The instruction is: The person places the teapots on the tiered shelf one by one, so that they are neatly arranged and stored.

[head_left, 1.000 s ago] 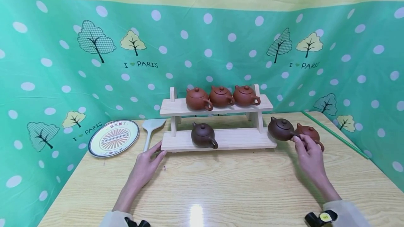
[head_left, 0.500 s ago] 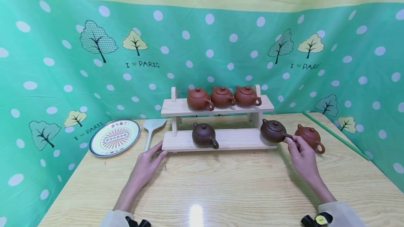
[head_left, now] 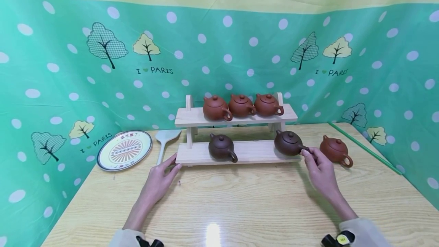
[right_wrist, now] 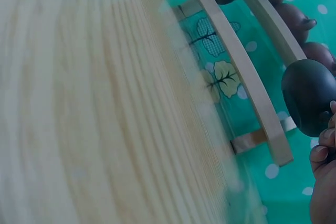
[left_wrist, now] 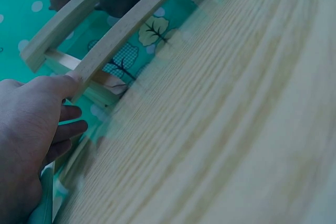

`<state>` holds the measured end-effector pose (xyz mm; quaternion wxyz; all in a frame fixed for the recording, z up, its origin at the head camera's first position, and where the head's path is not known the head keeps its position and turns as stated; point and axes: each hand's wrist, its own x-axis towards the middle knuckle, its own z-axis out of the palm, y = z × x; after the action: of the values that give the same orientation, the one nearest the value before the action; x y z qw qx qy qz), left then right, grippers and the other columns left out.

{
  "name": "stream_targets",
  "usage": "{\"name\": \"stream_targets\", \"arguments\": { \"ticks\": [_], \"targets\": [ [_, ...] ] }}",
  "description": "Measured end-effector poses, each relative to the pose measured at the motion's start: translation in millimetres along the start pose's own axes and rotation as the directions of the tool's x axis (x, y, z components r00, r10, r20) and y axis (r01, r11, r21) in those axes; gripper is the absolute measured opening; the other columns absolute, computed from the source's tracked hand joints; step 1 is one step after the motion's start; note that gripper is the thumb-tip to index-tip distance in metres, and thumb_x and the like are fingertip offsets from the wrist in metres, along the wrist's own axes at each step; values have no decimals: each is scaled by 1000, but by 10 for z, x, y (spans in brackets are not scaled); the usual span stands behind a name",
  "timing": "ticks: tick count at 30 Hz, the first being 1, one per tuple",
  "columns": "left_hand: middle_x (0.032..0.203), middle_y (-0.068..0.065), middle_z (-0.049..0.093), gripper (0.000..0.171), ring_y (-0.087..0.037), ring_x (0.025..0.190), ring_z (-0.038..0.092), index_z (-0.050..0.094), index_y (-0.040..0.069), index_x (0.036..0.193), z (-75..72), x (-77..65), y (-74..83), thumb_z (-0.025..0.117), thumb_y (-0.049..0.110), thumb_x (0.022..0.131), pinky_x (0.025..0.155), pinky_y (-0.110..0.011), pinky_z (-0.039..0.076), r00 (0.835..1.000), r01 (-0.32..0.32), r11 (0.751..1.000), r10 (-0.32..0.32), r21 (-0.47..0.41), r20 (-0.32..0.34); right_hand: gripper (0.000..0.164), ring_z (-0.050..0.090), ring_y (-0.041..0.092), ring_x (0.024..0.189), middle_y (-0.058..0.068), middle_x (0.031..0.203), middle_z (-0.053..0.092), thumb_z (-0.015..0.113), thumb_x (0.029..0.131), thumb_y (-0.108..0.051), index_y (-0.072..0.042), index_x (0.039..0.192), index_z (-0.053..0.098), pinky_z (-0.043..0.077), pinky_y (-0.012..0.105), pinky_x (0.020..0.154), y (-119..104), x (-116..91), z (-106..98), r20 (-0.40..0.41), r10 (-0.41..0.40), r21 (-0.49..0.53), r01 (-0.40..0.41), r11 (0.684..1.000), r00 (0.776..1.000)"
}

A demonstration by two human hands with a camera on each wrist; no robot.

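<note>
My right hand (head_left: pixel 321 174) pinches the handle of a dark brown teapot (head_left: pixel 288 142), which hangs upright just above the right end of the lower board of a two-tier wooden shelf (head_left: pixel 253 151). A small gap between that teapot (right_wrist: pixel 308 97) and the board shows in the right wrist view. At the shelf's left end my left hand (head_left: pixel 158 181) grips the lower board, thumb (left_wrist: pixel 71 83) against its end. Another dark teapot (head_left: pixel 221 148) stands left of centre on the lower board. Three reddish-brown teapots, the middle one (head_left: pixel 241 106) among them, line the upper board.
A reddish-brown teapot (head_left: pixel 335 151) stands on the wooden table (head_left: pixel 247 205) right of the shelf. Beyond it lies a green stick (head_left: pixel 367 148). To the left are a white spatula (head_left: pixel 166 136) and a patterned plate (head_left: pixel 124 151). A green dotted cloth (head_left: pixel 226 45) hangs behind.
My right hand has carried the dark teapot leftward, from beside the shelf's right end to over the lower board. The left hand stays at the shelf's left end.
</note>
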<state>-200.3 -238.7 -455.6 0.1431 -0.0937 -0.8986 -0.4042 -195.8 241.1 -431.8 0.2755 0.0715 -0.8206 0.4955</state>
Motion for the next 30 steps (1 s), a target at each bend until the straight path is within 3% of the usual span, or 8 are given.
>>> {"name": "stream_targets", "arguments": {
  "ticks": [11,20,30],
  "targets": [
    [128,-19,70,54,-40,127,60,56,1,146,0,7,13,70,29,102,109,-57,43,1000,-7,1000,7,-5,-4,10,35,4,53,-2,66,44,56,104,7,8,99,65,29,31,41,-185,-10,157,32,-24,28,23,999,999],
    [128,-20,69,54,-42,127,59,56,0,146,-5,1,9,70,28,102,110,-58,42,1000,-5,1000,5,-3,-3,8,35,5,51,-3,65,43,59,103,3,3,101,67,29,29,39,-107,-21,279,65,-46,100,40,994,997],
    [127,-20,69,53,-40,124,62,57,2,146,2,-9,16,71,25,101,108,-57,45,1000,-10,1000,10,-7,-8,9,34,5,53,-4,65,42,59,104,2,2,100,67,28,30,40,-173,-39,391,93,-48,150,34,988,994]
  ]
}}
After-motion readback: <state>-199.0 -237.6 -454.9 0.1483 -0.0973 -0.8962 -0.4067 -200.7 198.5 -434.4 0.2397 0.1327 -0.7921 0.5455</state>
